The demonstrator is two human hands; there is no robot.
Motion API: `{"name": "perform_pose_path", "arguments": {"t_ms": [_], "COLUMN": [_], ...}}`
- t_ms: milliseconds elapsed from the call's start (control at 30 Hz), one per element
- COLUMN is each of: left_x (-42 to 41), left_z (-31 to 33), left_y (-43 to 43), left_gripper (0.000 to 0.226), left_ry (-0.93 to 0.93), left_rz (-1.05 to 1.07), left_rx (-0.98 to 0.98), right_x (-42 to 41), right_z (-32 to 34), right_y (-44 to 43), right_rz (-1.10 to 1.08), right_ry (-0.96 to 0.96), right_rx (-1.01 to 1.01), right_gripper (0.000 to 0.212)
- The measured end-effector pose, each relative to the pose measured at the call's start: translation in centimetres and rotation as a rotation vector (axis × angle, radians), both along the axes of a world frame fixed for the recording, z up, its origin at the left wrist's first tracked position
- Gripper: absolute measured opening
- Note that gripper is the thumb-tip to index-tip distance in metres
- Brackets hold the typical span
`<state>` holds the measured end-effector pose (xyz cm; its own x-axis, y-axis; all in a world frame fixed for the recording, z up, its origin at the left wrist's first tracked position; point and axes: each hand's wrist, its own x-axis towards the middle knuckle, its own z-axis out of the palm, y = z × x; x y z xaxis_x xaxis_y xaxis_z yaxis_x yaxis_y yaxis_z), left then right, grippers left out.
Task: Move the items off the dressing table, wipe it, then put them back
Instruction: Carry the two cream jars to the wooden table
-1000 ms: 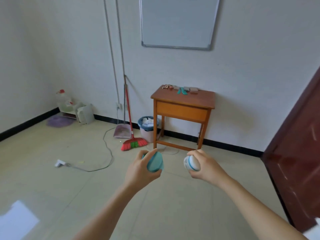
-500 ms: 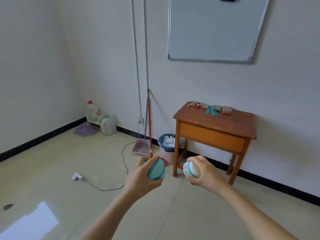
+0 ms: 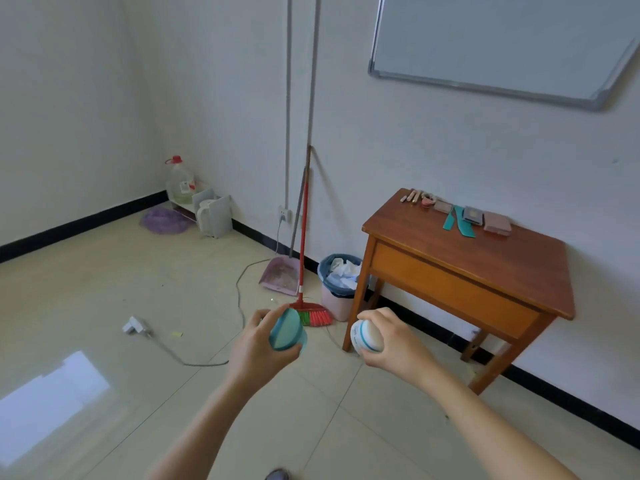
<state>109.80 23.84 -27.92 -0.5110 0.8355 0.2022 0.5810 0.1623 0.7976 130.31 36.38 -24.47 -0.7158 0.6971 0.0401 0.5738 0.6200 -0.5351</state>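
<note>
Head view: left hand [image 3: 257, 351] grips a teal jar [image 3: 286, 329], right hand [image 3: 398, 346] a white jar [image 3: 365, 336], both jars' bodies mostly hidden.

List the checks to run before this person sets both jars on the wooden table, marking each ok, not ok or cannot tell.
1. Left hand grip on teal jar: ok.
2. Right hand grip on white jar: ok.
3. Bare space on table in front of the combs: ok.
4. Jars above the table: not ok, both short of it.
5. Table wiped dry: cannot tell.
6. Cable clear of the path: ok, lies to the left.
</note>
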Motion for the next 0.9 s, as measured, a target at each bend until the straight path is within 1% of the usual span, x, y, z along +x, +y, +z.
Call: {"name": "perform_pose_path", "arguments": {"t_ms": [133,267,367,433,567,700,800,900], "left_x": [-2.7,-4.3,-4.7,-4.2,-1.0,3.9,7.8,11.4], "left_z": [0.9,1.8,1.4,0.5,-1.2,-1.5,-1.0,0.2], "left_y": [7.9,15.6,20.5,22.9,27.4,32.2,36.7,41.2], "left_gripper": [0.070,0.071,0.071,0.070,0.071,0.071,0.070,0.070], "left_ry": [-0.002,0.016,-0.004,-0.027,-0.074,-0.081,-0.050,-0.016], "left_rz": [-0.078,-0.192,-0.271,-0.300,-0.412,-0.565,-0.649,-0.684], "left_rx": [0.052,0.058,0.037,-0.012,-0.066,-0.105,-0.102,-0.073], "right_x": [-2.5,-3.7,-3.9,-3.3,0.8,6.7,11.3,15.3], "right_z": [1.4,3.0,2.9,1.8,-0.2,-0.7,-0.7,-0.4], "right_y": [5.2,10.6,13.5,14.5,16.6,19.7,23.0,26.5], "right_rz": [-0.071,-0.190,-0.301,-0.362,-0.510,-0.661,-0.738,-0.772], "right_ry": [-0.007,0.008,0.029,0.011,-0.001,-0.006,-0.002,0.003], "right_rx": [0.030,0.040,0.023,-0.017,-0.062,-0.049,-0.037,-0.029], "right_gripper": [0.050,0.051,0.052,0.052,0.052,0.053,0.054,0.055]}}
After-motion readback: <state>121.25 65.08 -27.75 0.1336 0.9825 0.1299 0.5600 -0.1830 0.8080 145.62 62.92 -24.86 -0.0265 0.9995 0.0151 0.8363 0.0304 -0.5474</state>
